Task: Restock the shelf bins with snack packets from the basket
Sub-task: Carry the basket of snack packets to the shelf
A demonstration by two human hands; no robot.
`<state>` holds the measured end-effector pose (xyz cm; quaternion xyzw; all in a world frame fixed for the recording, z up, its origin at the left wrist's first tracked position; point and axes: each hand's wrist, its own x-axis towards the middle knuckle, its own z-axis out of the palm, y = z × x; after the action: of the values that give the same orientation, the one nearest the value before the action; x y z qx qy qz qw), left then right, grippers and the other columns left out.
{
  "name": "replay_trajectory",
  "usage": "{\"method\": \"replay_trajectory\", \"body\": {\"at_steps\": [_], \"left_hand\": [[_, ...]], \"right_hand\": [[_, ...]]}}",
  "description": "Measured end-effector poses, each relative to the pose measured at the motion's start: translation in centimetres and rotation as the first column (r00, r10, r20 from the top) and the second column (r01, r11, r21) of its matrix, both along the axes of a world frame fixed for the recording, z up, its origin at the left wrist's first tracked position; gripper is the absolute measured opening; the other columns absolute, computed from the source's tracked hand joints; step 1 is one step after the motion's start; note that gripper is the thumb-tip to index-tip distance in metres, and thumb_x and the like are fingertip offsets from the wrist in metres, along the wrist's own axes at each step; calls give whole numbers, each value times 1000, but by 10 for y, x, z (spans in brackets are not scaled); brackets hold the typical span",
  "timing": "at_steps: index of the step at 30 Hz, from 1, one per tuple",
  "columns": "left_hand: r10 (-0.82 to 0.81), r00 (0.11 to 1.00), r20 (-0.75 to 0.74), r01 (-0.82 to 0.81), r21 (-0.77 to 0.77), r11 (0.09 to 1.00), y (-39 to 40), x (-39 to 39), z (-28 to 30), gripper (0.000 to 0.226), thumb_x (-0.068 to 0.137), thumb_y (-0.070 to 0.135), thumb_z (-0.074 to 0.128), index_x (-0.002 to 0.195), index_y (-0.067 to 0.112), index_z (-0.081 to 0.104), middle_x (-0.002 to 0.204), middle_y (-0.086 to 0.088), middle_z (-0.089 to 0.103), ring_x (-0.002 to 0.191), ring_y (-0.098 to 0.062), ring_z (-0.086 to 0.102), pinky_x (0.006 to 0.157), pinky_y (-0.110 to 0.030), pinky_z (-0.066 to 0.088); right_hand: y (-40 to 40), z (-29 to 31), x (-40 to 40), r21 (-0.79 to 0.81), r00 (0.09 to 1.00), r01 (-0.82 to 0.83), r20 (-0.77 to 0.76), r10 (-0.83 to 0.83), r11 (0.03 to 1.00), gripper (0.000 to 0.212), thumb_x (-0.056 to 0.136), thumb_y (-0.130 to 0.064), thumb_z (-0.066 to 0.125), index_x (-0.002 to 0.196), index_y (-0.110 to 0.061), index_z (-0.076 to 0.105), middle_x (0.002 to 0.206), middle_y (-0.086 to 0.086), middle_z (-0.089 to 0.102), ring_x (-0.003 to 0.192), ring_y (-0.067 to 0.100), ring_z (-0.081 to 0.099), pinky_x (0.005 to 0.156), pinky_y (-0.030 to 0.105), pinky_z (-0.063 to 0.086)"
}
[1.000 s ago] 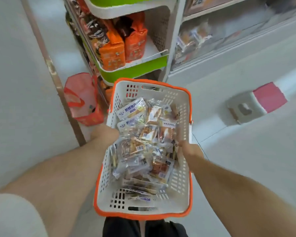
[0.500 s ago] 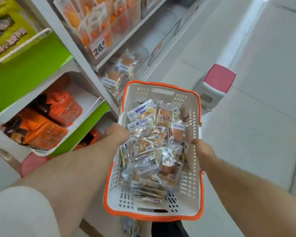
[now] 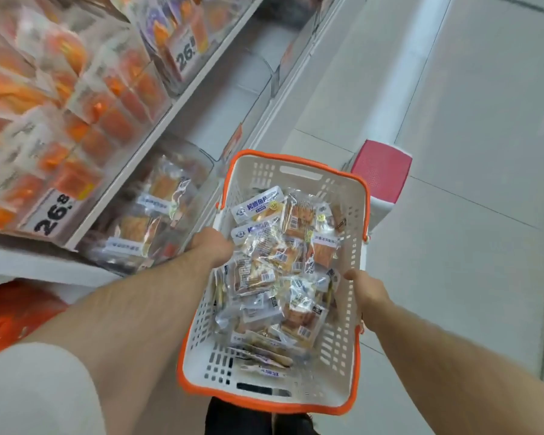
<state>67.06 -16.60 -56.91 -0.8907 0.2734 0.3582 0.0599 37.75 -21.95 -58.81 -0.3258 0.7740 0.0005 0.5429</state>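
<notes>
Now both hands, left (image 3: 212, 246) and right (image 3: 366, 291), grip the packet-filled basket's (image 3: 347, 246) side rims.

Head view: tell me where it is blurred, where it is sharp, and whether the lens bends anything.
Head view: the shelf packets at upper left are smeared by motion blur, though the price tag still reads; the basket and its snack packets are fairly sharp, as are both hands, left and right; the wide lens bows the shelf edge and floor lines; lighting is soft and even, with glare on the wrappers.
</notes>
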Motion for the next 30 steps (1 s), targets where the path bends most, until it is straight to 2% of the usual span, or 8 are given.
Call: {"method": "replay_trajectory", "body": {"at_steps": [3, 8, 11, 17, 20, 22, 27, 30], "left_hand": [[-26, 999, -34, 27, 12, 1000, -52, 21, -27, 40, 91, 25, 53, 118, -4, 59, 119, -20, 64, 105, -37, 64, 82, -40, 54], [-228, 972, -55, 231, 69, 970, -136, 59, -83, 24, 92, 21, 46, 100, 3, 60, 103, -11, 63, 86, -28, 59, 59, -30, 44], [-266, 962, -60, 271, 97, 958, -175, 73, -113, 17, 92, 19, 47, 90, 6, 58, 98, -11, 64, 92, -30, 64, 60, -30, 44], [-170, 985, -41, 173, 74, 982, -245, 80, -151, 15, 88, 14, 51, 95, 3, 59, 97, -14, 65, 80, -29, 61, 53, -27, 42], [-100, 995, -10, 101, 63, 993, -274, 76, -174, 19, 89, 15, 53, 101, 2, 59, 99, -14, 63, 87, -31, 63, 60, -30, 46], [-54, 999, -5, 54, 62, 997, -292, 73, -191, 22, 89, 16, 55, 104, 1, 59, 105, -15, 65, 90, -31, 62, 62, -31, 46], [39, 999, -26, -37, 85, 996, -332, 64, -222, 27, 94, 23, 55, 112, 3, 56, 111, -17, 63, 103, -33, 61, 70, -35, 47], [140, 989, -51, -140, 11, 990, -352, 63, -244, 24, 91, 15, 53, 108, -2, 59, 108, -21, 64, 104, -36, 62, 69, -34, 45]], "right_hand": [[-41, -18, 17, 41, 999, 40, -11, -39, 998, 45, 82, -44, 56, 112, -10, 56, 112, 15, 60, 99, 36, 59, 92, 49, 51], [-111, -61, 48, 69, 995, 102, -4, -102, 992, 54, 81, -42, 57, 124, -9, 56, 126, 17, 58, 101, 34, 56, 84, 45, 49], [-146, -86, 63, 89, 992, 122, 4, -123, 989, 51, 82, -41, 58, 123, -10, 56, 126, 15, 58, 107, 36, 56, 91, 47, 50], [-210, -159, 70, 123, 994, 94, 41, -100, 988, 71, 64, -51, 60, 123, -13, 56, 119, 12, 61, 103, 34, 59, 95, 53, 49], [-242, -179, 80, 116, 995, 82, 47, -88, 990, 42, 81, -40, 61, 112, -13, 55, 121, 12, 57, 104, 35, 56, 97, 53, 48], [-259, -199, 81, 123, 995, 77, 58, -85, 989, 36, 85, -35, 60, 114, -13, 55, 121, 13, 55, 105, 35, 54, 97, 52, 48], [-287, -244, 77, 148, 999, 35, 25, -39, 988, 38, 83, -36, 62, 111, -11, 58, 118, 14, 58, 98, 34, 57, 88, 46, 51], [-303, -266, 73, 188, 998, 58, 22, -63, 980, 50, 77, -40, 63, 114, -6, 62, 94, 13, 60, 74, 28, 52, 65, 37, 45]]}}
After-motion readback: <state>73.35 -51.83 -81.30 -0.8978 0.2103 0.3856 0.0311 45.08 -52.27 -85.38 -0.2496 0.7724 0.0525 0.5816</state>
